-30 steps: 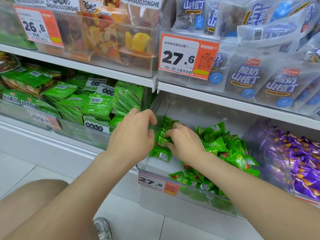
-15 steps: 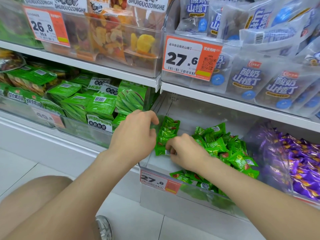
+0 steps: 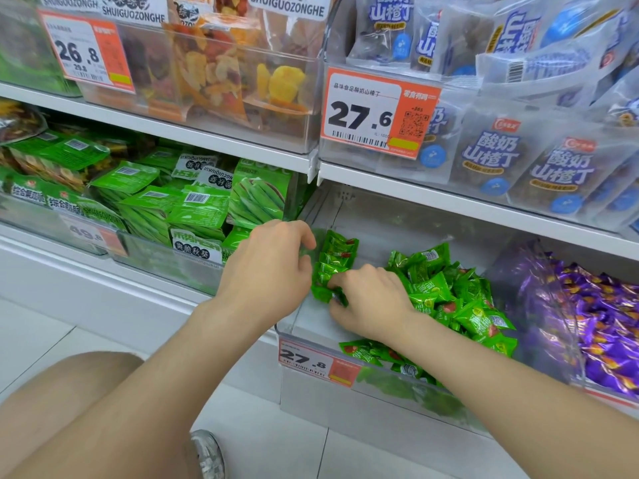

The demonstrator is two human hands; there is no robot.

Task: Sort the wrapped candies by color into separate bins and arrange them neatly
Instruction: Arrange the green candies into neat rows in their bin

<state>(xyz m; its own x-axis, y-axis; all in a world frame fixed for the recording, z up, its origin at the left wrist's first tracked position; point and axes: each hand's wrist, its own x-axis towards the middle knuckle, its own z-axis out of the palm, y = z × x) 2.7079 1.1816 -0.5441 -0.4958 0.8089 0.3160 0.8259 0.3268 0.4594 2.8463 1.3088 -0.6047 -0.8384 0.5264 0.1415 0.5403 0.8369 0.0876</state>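
The right hand (image 3: 373,302) pinches the near end of 1 row of green candies (image 3: 334,261), shiny wrappers with red marks, stacked on edge. Just left, the left hand (image 3: 269,267) curls beside the row; its hold is unclear. Right of the grip, a loose green pile (image 3: 460,299) fills the clear bin (image 3: 311,323).

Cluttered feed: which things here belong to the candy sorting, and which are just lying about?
Job: left hand, right hand, stacked green candies, loose green candies, clear bin, purple candies.
Lying about: okra packs, dried fruit bags, blue-white packs, price tags.
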